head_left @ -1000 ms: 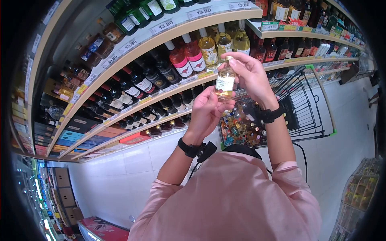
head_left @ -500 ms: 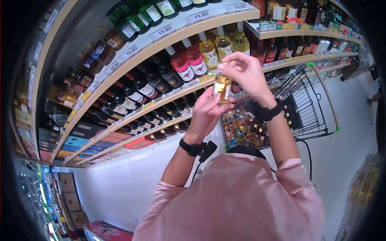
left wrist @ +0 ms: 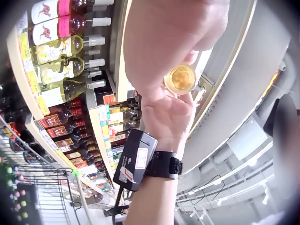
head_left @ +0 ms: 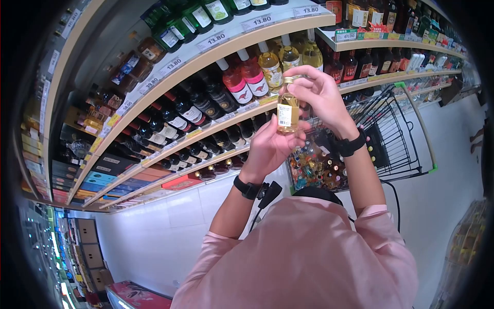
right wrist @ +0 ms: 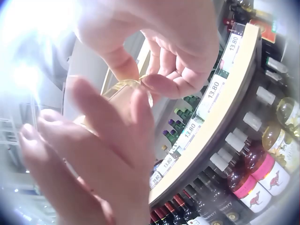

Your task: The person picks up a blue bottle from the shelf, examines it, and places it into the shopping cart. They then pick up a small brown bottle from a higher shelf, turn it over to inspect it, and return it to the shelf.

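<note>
A small clear glass bottle (head_left: 288,110) of pale amber liquid, with a gold cap (head_left: 288,80), stands nearly upright before my chest. Its pale label with a barcode faces the head camera. My right hand (head_left: 320,95) pinches it near the neck with thumb and fingers. At the lower end my left hand (head_left: 267,152) has its thumb along one side, fingertips showing behind the base. From the left wrist the round bottle base (left wrist: 181,78) shows amber. In the right wrist view the left fingers (right wrist: 89,136) are blurred and spread beside the bottle.
Curved shelves (head_left: 242,36) of bottles rise in front, with price tags along their edges. Pink-labelled bottles (head_left: 252,77) stand just behind my hands. Below on the right is a wire shopping cart (head_left: 396,139) beside many small colourful bottles (head_left: 319,167). Pale floor (head_left: 154,232) lies beneath.
The bottle has been turned about its length: a script label faced the camera a second ago, now a barcode label does. The right fingers moved at the cap and neck; the left stayed near the base.
</note>
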